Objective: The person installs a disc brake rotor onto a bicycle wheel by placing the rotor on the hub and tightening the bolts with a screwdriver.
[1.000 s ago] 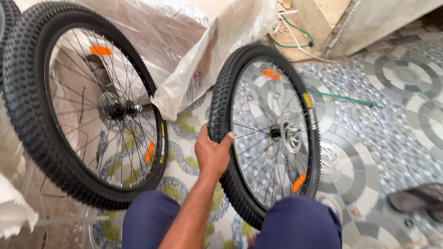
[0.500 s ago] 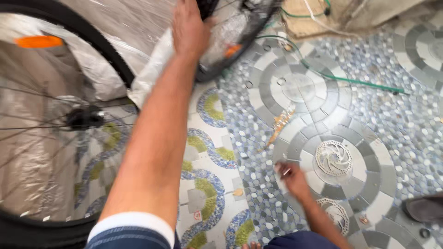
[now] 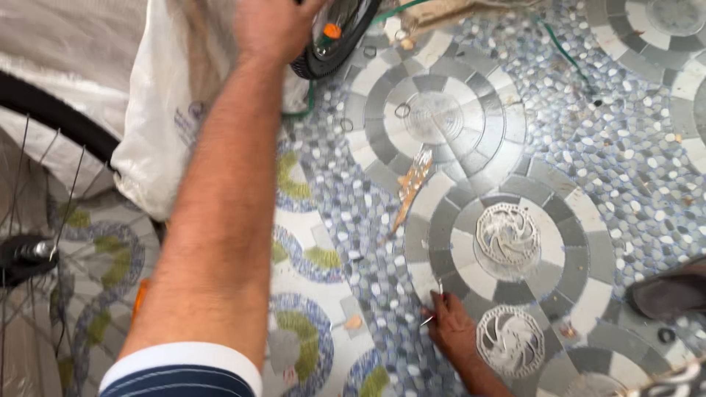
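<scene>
Mosaic floor (image 3: 515,110): left hand (image 3: 272,26) gripping small wheel (image 3: 334,37) up top, right hand (image 3: 450,327) closed on thin metal piece (image 3: 430,317) beside two loose brake discs (image 3: 509,234), both unmounted.

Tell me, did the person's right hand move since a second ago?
Yes. The right hand came into view and now rests low on the grey-and-white circle floor tiles, beside two silver brake discs.

Two silver brake discs (image 3: 508,234) lie flat on the patterned mosaic floor (image 3: 625,147), one just below the other. A crumpled white plastic sheet (image 3: 158,140) sits left, a dark sandal (image 3: 669,292) far right, a thin green cable (image 3: 566,51) up top.
</scene>
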